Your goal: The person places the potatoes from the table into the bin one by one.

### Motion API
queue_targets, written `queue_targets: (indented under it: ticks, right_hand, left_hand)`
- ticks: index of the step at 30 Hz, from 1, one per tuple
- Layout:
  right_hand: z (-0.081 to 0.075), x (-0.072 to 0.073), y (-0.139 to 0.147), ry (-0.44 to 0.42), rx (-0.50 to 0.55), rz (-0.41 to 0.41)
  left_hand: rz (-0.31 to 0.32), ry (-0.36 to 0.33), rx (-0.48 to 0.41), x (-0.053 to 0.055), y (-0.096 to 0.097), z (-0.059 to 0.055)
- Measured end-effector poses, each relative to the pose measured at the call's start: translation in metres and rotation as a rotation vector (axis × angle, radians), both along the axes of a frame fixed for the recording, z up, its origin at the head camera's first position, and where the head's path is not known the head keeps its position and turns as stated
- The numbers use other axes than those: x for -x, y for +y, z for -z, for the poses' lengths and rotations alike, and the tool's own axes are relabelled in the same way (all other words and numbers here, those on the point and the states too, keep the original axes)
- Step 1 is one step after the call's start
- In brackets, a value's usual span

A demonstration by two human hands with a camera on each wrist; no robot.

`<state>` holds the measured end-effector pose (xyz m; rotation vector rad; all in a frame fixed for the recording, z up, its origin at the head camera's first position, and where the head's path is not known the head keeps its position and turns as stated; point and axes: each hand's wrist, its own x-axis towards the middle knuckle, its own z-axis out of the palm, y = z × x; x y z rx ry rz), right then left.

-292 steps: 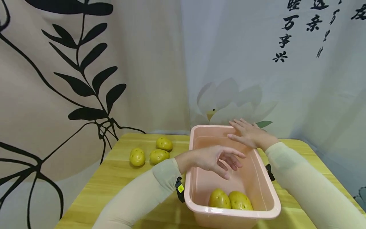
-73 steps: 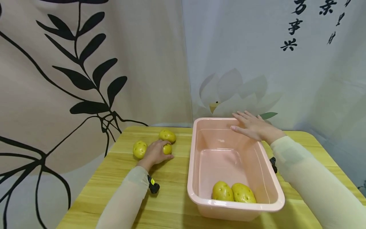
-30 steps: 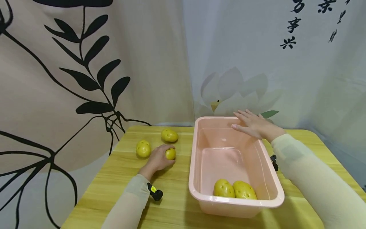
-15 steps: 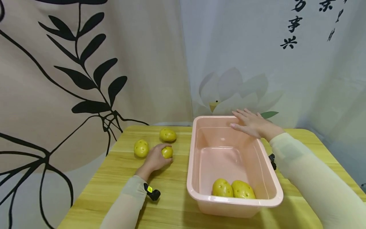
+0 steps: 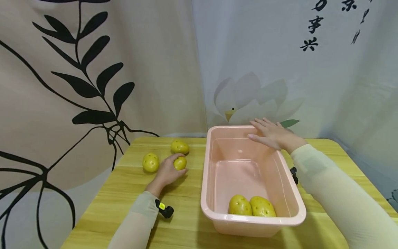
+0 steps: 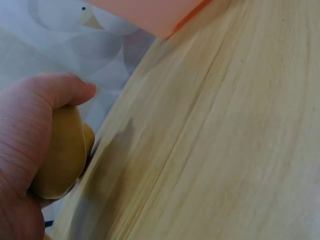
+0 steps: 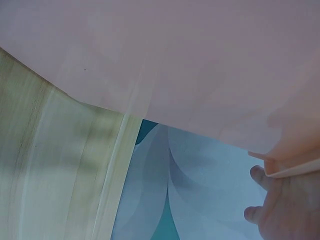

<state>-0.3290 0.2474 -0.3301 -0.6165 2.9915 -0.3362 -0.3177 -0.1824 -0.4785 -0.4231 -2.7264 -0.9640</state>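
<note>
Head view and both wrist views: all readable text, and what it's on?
"事": backdrop cloth.
"兴": same cloth.
Top edge, same cloth: two characters cut off by the frame, not quoted.
Small script at right, same cloth: unreadable.
Pink tub: no text visible.
Wrist views: none.
</note>
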Motion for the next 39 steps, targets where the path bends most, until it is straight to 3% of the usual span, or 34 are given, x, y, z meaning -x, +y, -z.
queue_targets:
  ticks: [21, 32, 39]
  right_hand:
    - [-0.003, 0.001, -0.001, -0.015, 0.016, 0.007]
    - [-0.001, 0.001, 0.0, -0.02, 0.021, 0.015]
    - [-0.001, -0.001, 0.001, -0.021, 0.033, 0.015]
  left_hand:
    - [0.021, 0.042, -0.154, -0.004, 0.011, -0.008]
    - [0.01, -0.074, -0.206, -0.011, 0.025, -0.023]
    - [0.035, -0.05, -0.29, -0.015, 0.031, -0.035]
